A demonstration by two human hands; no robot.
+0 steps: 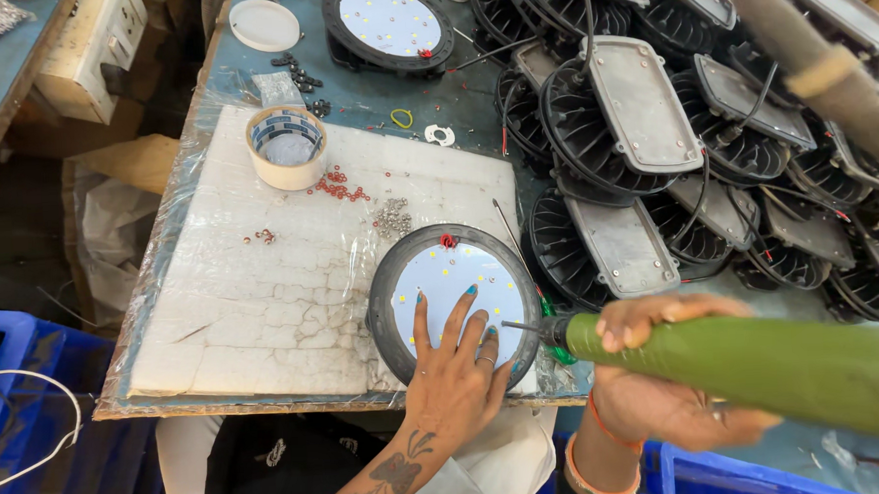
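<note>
A round LED lamp (454,298), with a black rim and a white disc dotted with small yellow diodes, is seen in the lower middle of the frame, lying on a white cracked foam sheet (263,284) wrapped in clear plastic. The left hand (455,370) is laid flat on the lower part of the disc, fingers spread and open, with a ring on one finger. The right hand (662,376) is closed around a green electric screwdriver (761,366) at the lower right, and the tool's thin bit (524,324) is brought to the right edge of the lamp's disc.

On the foam sheet, above the lamp, a small heap of silver screws (392,217) is found, and further up and left a scatter of small red washers (338,187) beside a roll of tape (287,147). At the top middle a second round LED lamp (388,24) is placed on the blue-grey table (374,102), with a white round lid (264,24) to its left. The right half of the frame is filled by a pile of black finned lamp housings (692,147) with grey metal covers and trailing wires. Blue crates (32,413) are seen at the lower left
</note>
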